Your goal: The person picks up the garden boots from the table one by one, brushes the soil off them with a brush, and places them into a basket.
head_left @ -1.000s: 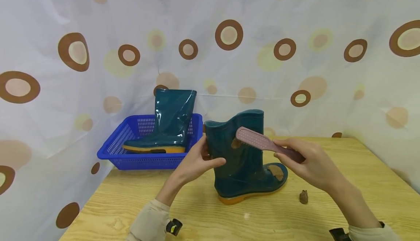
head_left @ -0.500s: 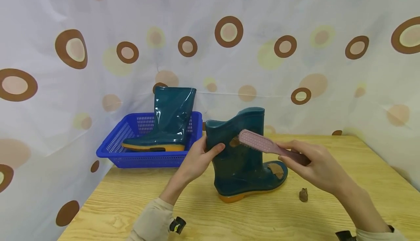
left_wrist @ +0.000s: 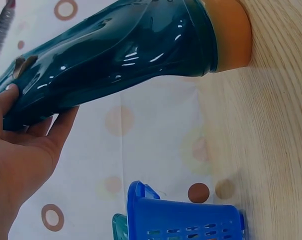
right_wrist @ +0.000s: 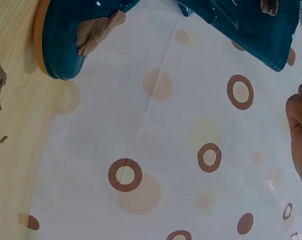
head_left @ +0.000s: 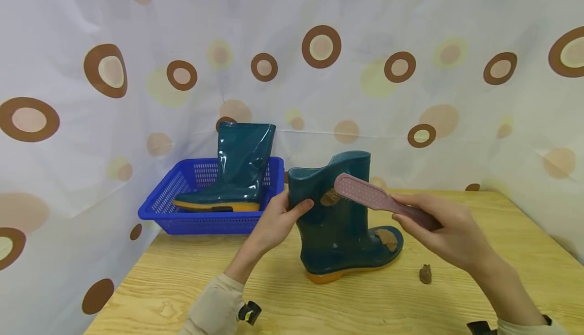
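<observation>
A dark green rubber boot (head_left: pixel 335 233) with an orange sole stands upright on the table. My left hand (head_left: pixel 274 223) grips its shaft near the top, the thumb (left_wrist: pixel 8 95) lying on the near side and the fingers reaching behind. By its handle, my right hand (head_left: pixel 449 231) holds a mauve brush (head_left: pixel 365 193), its head in front of the upper shaft. Bristles (left_wrist: pixel 2 35) show in the left wrist view, apart from the boot. Brown clay-like patches stick to the shaft (head_left: pixel 330 197) and to the toe (right_wrist: pixel 97 34).
Behind on the left, a blue plastic basket (head_left: pixel 205 226) holds a second green boot (head_left: pixel 242 162). A small brown lump (head_left: pixel 425 274) lies on the wooden table (head_left: pixel 356 309) right of the boot, with a tiny crumb (right_wrist: pixel 3 139) nearby. A dotted curtain hangs behind.
My left thumb has shifted higher on the shaft. The brush dipped a little, then rose, and my right hand moved slightly right; more of the shaft's brown patch shows now.
</observation>
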A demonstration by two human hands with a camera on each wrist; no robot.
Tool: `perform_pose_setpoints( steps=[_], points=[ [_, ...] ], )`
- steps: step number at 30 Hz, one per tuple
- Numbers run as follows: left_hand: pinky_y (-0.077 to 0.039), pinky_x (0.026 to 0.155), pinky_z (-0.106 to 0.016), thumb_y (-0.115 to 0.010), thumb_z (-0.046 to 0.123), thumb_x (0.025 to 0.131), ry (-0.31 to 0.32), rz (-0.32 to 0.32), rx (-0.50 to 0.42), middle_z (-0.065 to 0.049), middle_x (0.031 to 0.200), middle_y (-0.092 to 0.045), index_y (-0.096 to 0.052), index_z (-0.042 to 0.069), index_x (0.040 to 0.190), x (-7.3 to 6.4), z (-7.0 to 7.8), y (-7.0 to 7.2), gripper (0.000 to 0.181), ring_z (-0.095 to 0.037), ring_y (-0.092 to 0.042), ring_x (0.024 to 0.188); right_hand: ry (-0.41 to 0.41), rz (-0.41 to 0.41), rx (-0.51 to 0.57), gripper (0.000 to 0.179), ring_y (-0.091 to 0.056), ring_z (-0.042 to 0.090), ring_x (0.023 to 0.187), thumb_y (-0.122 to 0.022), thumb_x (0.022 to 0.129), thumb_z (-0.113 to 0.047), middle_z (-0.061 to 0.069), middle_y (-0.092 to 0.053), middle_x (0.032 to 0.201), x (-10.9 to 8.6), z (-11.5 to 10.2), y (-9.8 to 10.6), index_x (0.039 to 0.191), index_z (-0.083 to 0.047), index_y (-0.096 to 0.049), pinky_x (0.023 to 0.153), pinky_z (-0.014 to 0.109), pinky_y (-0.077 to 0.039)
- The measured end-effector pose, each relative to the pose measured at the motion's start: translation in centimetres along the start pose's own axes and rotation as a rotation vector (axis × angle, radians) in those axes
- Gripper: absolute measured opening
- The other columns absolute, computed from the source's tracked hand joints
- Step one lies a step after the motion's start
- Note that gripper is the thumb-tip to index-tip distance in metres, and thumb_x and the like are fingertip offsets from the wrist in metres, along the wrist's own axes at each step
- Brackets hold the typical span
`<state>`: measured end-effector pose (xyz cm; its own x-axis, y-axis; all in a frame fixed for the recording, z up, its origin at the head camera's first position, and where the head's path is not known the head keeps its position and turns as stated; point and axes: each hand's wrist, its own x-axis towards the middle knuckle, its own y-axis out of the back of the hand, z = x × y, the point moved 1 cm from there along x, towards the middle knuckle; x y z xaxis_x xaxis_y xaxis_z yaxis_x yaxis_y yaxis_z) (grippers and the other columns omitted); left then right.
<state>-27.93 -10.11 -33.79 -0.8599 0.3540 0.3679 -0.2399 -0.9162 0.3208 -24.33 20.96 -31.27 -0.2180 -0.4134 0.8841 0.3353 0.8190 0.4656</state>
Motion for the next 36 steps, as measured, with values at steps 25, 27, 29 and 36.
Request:
perform_pose_setpoints(
  steps=[25, 27, 29, 36],
  points=[
    [-0.047, 0.108, -0.049, -0.056, 0.032, 0.102, 0.006, -0.061, -0.023, -0.004, 0.139, -0.061, -0.051, 0.017, 0.143, 0.3, -0.1, 0.2, 0.044, -0.024, -0.061, 0.125, -0.043, -0.272, -0.102, 0.03, -0.041, -0.007, 0.062, -0.076, 0.088, -0.017, -0.011, -0.067, 0.087, -0.5, 0.0, -0.6, 0.117, -0.009, -0.071, 0.056, 0.008, -0.036],
    [-0.047, 0.108, -0.049, -0.056, 0.032, 0.102, 0.006, -0.061, -0.02, -0.005, 0.14, -0.06, -0.05, 0.017, 0.144, 0.2, -0.1, 0.2, 0.045, -0.024, -0.061, 0.125, -0.059, -0.287, -0.116, 0.039, -0.039, -0.007, 0.061, -0.08, 0.078, -0.006, -0.013, -0.064, 0.085, -0.6, -0.1, -0.4, 0.117, -0.009, -0.072, 0.056, 0.008, -0.035],
    [-0.048, 0.107, -0.049, -0.056, 0.032, 0.102, 0.009, -0.062, -0.017, -0.004, 0.14, -0.06, -0.05, 0.017, 0.144, 0.2, -0.1, 0.1, 0.045, -0.024, -0.061, 0.125, -0.055, -0.29, -0.126, 0.04, -0.037, -0.007, 0.061, -0.08, 0.078, -0.005, -0.014, -0.063, 0.083, -0.6, -0.2, -0.2, 0.116, -0.009, -0.072, 0.056, 0.008, -0.034],
    [-0.049, 0.106, -0.048, -0.056, 0.03, 0.102, 0.001, -0.056, -0.017, -0.005, 0.137, -0.062, -0.052, 0.016, 0.142, 0.3, 0.0, -0.1, 0.042, -0.024, -0.062, 0.124, -0.01, -0.252, -0.099, 0.027, -0.037, -0.009, 0.062, -0.068, 0.096, -0.027, -0.014, -0.062, 0.083, -1.0, -0.4, 0.3, 0.115, -0.009, -0.072, 0.054, 0.008, -0.032]
  ],
)
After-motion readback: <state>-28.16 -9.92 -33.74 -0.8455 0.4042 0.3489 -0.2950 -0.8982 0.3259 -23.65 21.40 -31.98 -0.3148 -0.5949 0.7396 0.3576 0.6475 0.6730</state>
